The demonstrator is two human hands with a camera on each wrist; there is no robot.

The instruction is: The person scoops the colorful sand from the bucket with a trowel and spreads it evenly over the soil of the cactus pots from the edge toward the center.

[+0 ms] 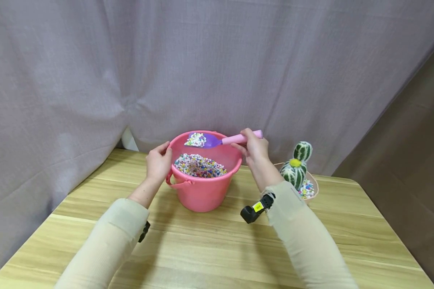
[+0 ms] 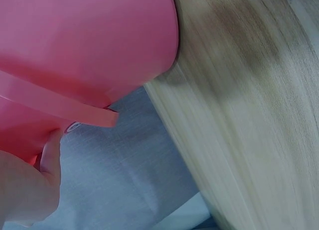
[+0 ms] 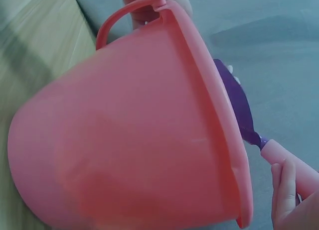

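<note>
The wooden surface carries a pink bucket of coloured pebbles, and just to its right a toy cactus in a small pot. My left hand grips the bucket's near rim. My right hand clasps the pink handle of a purple scoop, loaded with pebbles above the bucket. No writing is readable.

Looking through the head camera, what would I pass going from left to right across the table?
Left hand on the bucket's rim, pink bucket of colourful pebbles, purple scoop loaded with pebbles above it, right hand gripping the scoop's pink handle, toy cactus in its pot.
</note>
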